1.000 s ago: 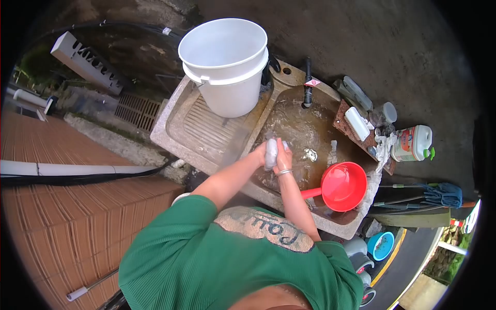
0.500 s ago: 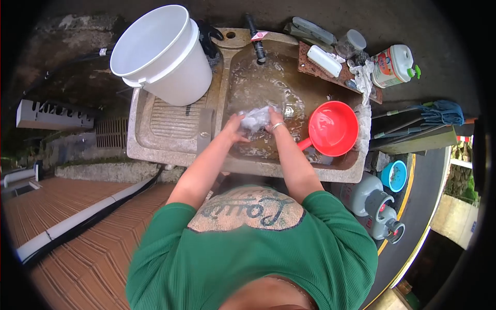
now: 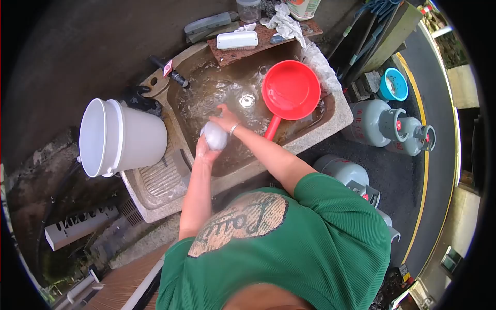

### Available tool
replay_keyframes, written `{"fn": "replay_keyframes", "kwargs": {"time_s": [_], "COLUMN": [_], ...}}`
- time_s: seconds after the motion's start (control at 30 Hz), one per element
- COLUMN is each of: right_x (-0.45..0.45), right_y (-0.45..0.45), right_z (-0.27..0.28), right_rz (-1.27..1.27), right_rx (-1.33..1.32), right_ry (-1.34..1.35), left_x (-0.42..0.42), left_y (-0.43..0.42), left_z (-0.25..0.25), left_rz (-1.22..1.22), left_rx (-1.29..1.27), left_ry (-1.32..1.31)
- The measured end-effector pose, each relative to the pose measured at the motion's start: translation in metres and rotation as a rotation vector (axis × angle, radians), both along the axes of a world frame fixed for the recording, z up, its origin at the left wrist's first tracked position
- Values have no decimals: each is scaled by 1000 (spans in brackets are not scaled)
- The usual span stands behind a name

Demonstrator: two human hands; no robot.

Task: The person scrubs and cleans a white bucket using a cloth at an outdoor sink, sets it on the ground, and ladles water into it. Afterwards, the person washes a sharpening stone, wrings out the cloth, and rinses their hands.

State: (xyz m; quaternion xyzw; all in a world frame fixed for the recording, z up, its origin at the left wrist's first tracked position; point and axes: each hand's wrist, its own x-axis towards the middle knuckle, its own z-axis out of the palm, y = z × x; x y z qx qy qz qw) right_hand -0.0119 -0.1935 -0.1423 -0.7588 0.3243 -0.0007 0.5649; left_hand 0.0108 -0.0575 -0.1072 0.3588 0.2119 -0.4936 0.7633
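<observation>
Head view, looking down past a green shirt (image 3: 330, 217): reaching forward with both bare arms over the sink (image 3: 310, 144). Holding the left forearm nearly straight ahead, wrist bent a little, palm turned up and inward. Bringing the right forearm in on a slant from the right, a bracelet (image 3: 234, 128) at the wrist, back of the hand mostly upward.

With the left hand (image 3: 208, 151), cupping a white bundle (image 3: 215, 136), fingers curled up around its far left side and palm beneath its near end. With the right hand (image 3: 226, 120), grasping nothing visible: loosely spread, fingers pointing left, just beyond the bundle; cannot tell whether touching it. Keeping the bundle between both hands, nearer the left palm, over the near left part of the basin.

Beyond the hands, rippling in the basin: brownish water (image 3: 206, 101). Lying to the right of the right hand: a red dipper (image 3: 292, 89), handle pointing back toward the body. Jutting in from the far left: a tap (image 3: 178, 78). Standing left of the hands: a white bucket (image 3: 142, 139). Resting on a slab (image 3: 271, 40) at the far edge: a brush (image 3: 237, 40).
</observation>
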Motion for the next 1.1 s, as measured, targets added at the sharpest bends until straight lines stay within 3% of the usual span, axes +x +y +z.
{"fn": "replay_keyframes", "kwargs": {"time_s": [0.03, 0.1, 0.2, 0.3, 0.43, 0.57, 0.67, 0.87, 0.97, 1.03, 1.1], "right_x": [6, -4, 9, 58, 155, 209, 213, 209, 170, 120, 63], "right_y": [-4, -4, -5, -22, -39, -42, -50, -33, -24, -16, 1], "right_z": [-18, 1, 11, 57, 114, 119, 113, 124, 98, 63, -5], "right_rz": [88, 52, 26, 128, 303, 675, 710, 550, 5, -147, -127], "right_rx": [51, 963, 733, -464, -892, -1154, -1203, -1044, -943, -714, -213], "right_ry": [-73, -161, -184, -376, -687, -293, -365, -192, -655, -685, -254], "left_x": [5, 0, -2, 1, -13, -27, -35, -38, -35, -35, -36], "left_y": [5, -8, -11, 8, 30, 50, 66, 83, 80, 72, 67], "left_z": [-14, 16, 39, 48, 70, 85, 79, 77, 70, 71, 54], "left_rz": [-27, 15, 116, 207, 272, 270, 326, 330, 315, 349, 347], "left_rx": [-47, -38, -36, -80, -128, -123, -150, -134, -143, -118, -82], "left_ry": [-23, -73, -25, -17, -19, -31, -16, -54, -56, -30, 18]}}
